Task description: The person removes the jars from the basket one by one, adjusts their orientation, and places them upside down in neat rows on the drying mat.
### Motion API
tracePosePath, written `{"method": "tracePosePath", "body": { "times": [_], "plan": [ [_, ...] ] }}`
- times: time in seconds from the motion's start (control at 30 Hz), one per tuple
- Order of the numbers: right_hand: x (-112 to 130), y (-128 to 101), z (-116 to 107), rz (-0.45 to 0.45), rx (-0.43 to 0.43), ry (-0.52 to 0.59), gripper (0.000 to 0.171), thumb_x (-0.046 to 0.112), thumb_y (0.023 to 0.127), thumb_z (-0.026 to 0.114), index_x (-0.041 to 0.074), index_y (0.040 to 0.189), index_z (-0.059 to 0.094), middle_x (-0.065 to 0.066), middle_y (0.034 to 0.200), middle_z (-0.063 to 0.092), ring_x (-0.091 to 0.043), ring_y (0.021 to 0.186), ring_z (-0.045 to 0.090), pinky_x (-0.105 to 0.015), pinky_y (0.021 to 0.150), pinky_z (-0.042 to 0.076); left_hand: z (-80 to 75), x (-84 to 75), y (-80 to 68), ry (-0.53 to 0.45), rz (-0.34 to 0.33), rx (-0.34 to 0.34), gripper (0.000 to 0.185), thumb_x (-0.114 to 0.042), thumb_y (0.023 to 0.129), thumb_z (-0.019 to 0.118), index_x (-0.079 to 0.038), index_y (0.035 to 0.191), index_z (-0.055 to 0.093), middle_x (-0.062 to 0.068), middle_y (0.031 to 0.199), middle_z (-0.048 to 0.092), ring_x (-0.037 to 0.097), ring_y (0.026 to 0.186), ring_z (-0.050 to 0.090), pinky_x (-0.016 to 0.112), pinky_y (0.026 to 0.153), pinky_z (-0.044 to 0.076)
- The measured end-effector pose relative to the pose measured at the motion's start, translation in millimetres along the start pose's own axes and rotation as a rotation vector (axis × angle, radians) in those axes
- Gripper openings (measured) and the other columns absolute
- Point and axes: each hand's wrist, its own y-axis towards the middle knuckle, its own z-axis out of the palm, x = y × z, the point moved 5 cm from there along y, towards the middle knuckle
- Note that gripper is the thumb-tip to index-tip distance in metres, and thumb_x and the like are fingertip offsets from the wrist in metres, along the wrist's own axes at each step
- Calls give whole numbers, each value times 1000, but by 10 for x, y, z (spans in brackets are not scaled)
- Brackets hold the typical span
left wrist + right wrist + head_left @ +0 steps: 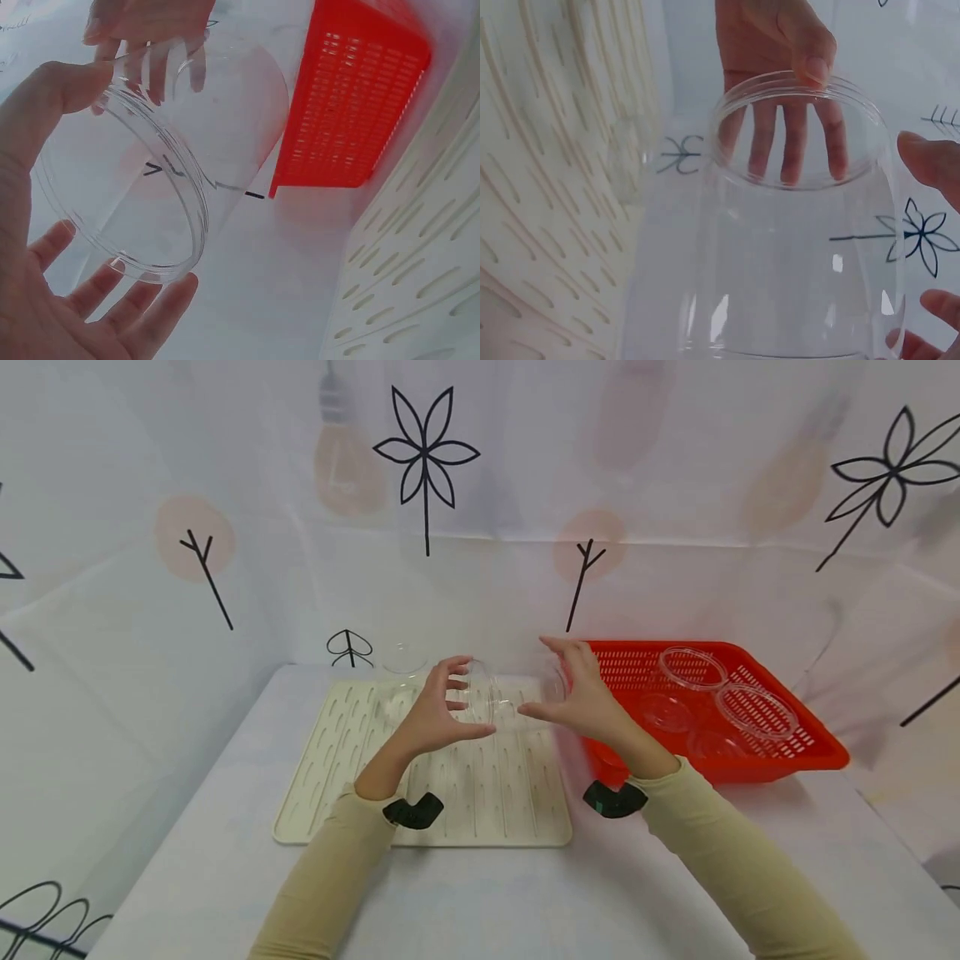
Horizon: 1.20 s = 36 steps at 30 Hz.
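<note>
Holding up a clear jar point(802, 255) — gripped in left hand point(442, 712), near loosely spread right hand point(583, 695) — so probably go gently next.

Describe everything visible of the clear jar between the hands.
The clear jar is colourless and see-through, plastic or glass by its look, with a smooth rounded body and glossy highlights. Its wide round mouth has a ridged rim; no lid can be made out. It is held up on its side over the cream mat, mouth toward the left hand, whose thumb and fingers grip the rim. The right hand is at the other end; its contact is unclear.
</note>
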Motion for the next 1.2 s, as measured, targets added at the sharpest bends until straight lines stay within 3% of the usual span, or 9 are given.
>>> {"method": "tracePosePath", "body": {
  "times": [0.27,0.6,0.9,1.2],
  "plan": [
    [-60,-131,13,74,-129,185,88,30,75,77,14,145,25,-11,143,25,-30,129,25,-57,98,33,-66,77,-12,-56,-18,-43,93,-16,69,82,-17,141,24,12,133,31,33,119,42,43,89,47],
    [-251,-279,226,177,-217,327,86,30,76,76,11,143,26,-12,141,27,-27,128,27,-52,103,29,-117,49,-27,-83,-5,-69,94,-10,71,81,-12,141,18,16,134,30,33,120,42,47,91,45],
    [-394,-331,479,294,-194,424,82,29,79,74,7,140,25,-14,139,31,-32,126,32,-47,101,34,-124,41,-11,-95,-29,-83,97,-6,72,79,-11,143,13,17,139,25,34,122,42,43,90,46],
    [-385,-321,598,234,-191,451,78,23,79,75,8,140,29,-14,137,34,-35,123,35,-44,100,37,-117,9,-34,-138,6,-95,93,-8,74,78,-11,141,14,15,137,26,30,120,42,41,89,47]
  ]
}}
